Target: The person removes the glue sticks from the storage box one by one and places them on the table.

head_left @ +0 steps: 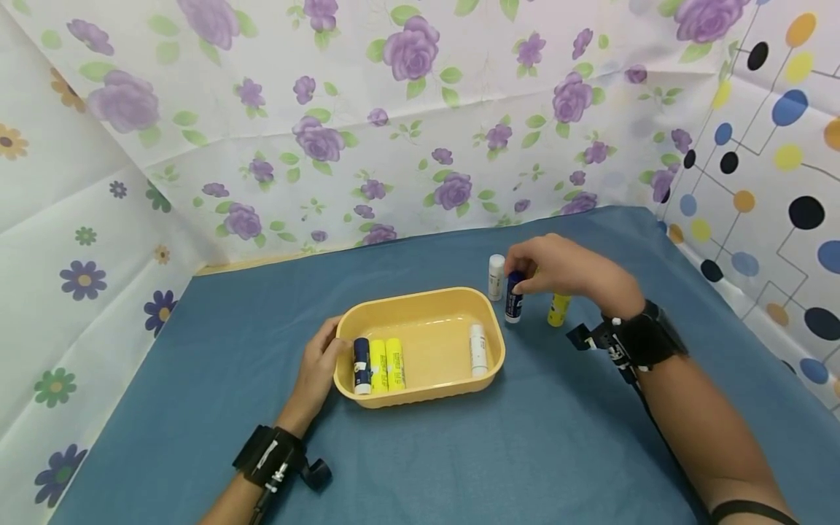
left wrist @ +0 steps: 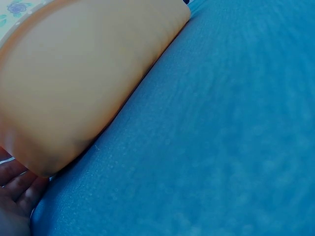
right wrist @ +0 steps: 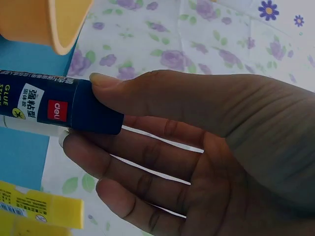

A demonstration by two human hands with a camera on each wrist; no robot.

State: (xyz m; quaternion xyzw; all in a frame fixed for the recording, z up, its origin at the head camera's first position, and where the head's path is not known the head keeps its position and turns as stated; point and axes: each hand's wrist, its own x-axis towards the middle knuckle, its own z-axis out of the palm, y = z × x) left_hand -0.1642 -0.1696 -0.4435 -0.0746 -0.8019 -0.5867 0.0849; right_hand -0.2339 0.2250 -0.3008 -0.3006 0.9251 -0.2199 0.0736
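My right hand [head_left: 558, 270] pinches the dark blue cap of a glue stick [right wrist: 54, 101] between thumb and fingers. That glue stick stands upright just right of the yellow tray [head_left: 429, 295]. Close to it on the left is a white glue stick [head_left: 496, 277]. A yellow glue stick [head_left: 558, 310] stands below the right hand, partly hidden by it. My left hand [head_left: 319, 361] grips the tray's left end, thumb at the rim and fingers along the outer wall. Inside lie a dark blue glue stick [head_left: 362, 364], two yellow ones [head_left: 386, 364] and, at the right end, a white one [head_left: 478, 350].
A blue cloth [head_left: 420, 467] covers the table. Behind it hangs a white sheet with purple flowers [head_left: 410, 51]. A flowered sheet [head_left: 72, 281] stands at the left and a dotted one [head_left: 787, 146] at the right.
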